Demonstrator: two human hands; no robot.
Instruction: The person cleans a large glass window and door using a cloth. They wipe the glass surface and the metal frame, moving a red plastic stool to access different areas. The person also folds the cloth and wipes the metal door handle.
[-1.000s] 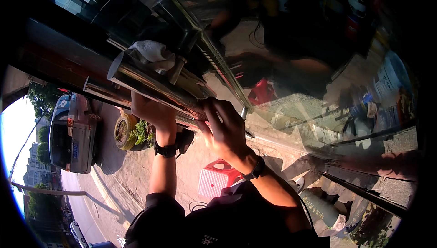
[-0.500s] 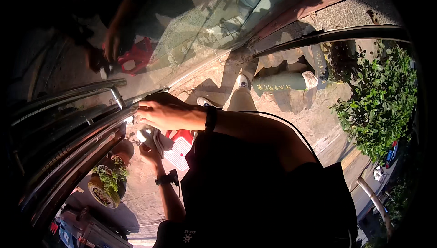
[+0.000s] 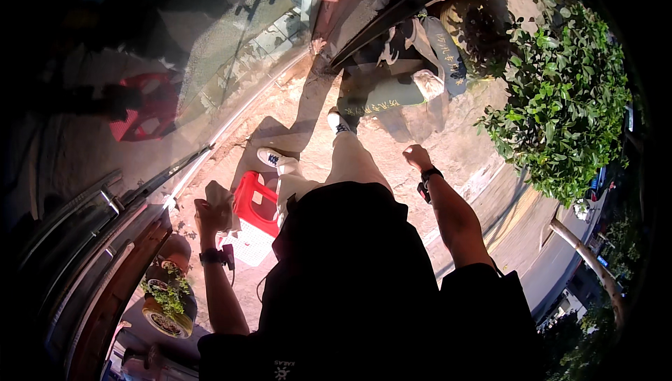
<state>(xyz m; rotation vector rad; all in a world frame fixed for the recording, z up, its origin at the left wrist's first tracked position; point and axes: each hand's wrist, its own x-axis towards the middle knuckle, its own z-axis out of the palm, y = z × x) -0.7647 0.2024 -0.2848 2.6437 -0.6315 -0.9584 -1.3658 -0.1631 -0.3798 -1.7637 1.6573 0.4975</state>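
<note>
While the person looks straight down their own dark-shirted body, the left hand [image 3: 213, 213] sits at about nine o'clock from the picture's middle, fingers closed around a crumpled pale cloth [image 3: 222, 195] that sticks up above the knuckles. A dark wristband [image 3: 212, 257] circles that wrist. The right hand [image 3: 418, 157] hangs out at about two o'clock, loosely curled and holding nothing that can be seen; whether the fingers close fully cannot be told from this angle. A dark watch [image 3: 428, 174] sits on its wrist.

Just beside the cloth, toward three o'clock of the left hand, stands a red plastic stool [image 3: 255, 202] on the sunlit paving, with one white shoe [image 3: 273, 159] at its twelve o'clock side and the other shoe [image 3: 337, 122] farther up. At seven o'clock from the left hand rests a round pot with a green plant [image 3: 168, 300]. A dark metal frame with glass panes [image 3: 105, 206] curves along the nine o'clock edge, the glass mirroring a red shape. A leafy green shrub [image 3: 560, 108] fills the two o'clock area, well apart from both hands, and a grey-green bag [image 3: 406, 66] lies near twelve o'clock.
</note>
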